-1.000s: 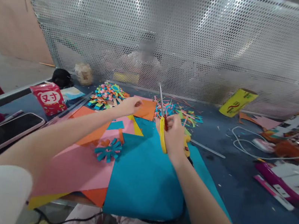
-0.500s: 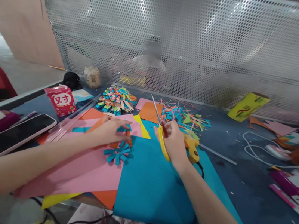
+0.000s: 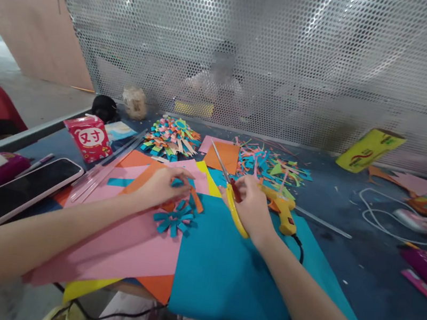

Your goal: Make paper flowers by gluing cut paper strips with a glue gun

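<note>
My right hand (image 3: pixel 250 206) is closed round the yellow handles of a pair of scissors (image 3: pixel 236 215). The blades point up and to the left, over orange paper. My left hand (image 3: pixel 164 187) pinches an orange paper strip (image 3: pixel 197 199), whose end pokes out right of the fingertips. Bits of blue paper show about those fingers, partly hidden. Just below lies a blue fringed paper flower (image 3: pixel 175 219) on a pink sheet (image 3: pixel 135 245). A large blue sheet (image 3: pixel 227 276) spreads beneath my right hand.
Behind the hands stand a heap of coloured paper flowers (image 3: pixel 172 137) and a pile of paper scraps (image 3: pixel 265 163). A yellow glue gun (image 3: pixel 286 215) lies right of my right hand. A phone (image 3: pixel 21 194), a red snack bag (image 3: pixel 89 137) and clear glue sticks (image 3: pixel 104 170) lie left.
The orange strip now sticks out to the right of my left fingers. My right hand keeps hold of the scissors. The whole view has shifted slightly.
</note>
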Motion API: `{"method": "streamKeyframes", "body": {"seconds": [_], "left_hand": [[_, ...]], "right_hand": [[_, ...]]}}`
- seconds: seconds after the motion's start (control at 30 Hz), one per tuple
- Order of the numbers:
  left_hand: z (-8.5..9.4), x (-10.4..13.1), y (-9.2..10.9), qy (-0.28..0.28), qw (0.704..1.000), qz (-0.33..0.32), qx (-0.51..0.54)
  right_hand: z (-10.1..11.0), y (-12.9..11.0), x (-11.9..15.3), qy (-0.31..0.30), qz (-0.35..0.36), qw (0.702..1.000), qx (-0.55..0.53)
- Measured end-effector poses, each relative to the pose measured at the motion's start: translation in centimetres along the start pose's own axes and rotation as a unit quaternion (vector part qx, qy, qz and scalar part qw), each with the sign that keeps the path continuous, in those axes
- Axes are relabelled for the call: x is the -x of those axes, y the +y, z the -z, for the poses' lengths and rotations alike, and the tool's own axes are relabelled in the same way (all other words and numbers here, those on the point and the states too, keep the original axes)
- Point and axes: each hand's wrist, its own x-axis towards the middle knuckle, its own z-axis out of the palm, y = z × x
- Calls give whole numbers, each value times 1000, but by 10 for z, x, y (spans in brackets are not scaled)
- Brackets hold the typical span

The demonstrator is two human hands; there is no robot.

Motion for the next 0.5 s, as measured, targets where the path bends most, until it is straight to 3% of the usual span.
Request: {"method": "streamKeyframes", "body": {"seconds": [0.1, 0.3, 0.4, 0.5], "left_hand": [[5, 1, 3, 78, 985, 32, 148], [21, 6, 16, 188, 911, 83, 356], [31, 8, 22, 229, 883, 58, 406], [40, 11, 26, 250, 888, 15, 385]], "right_hand": [[2, -4, 2, -35, 1, 999, -8], [8, -12, 2, -115, -4, 993, 1], [14, -15, 4, -168, 2, 986, -11], [21, -20, 8, -216, 21, 976, -25]]}}
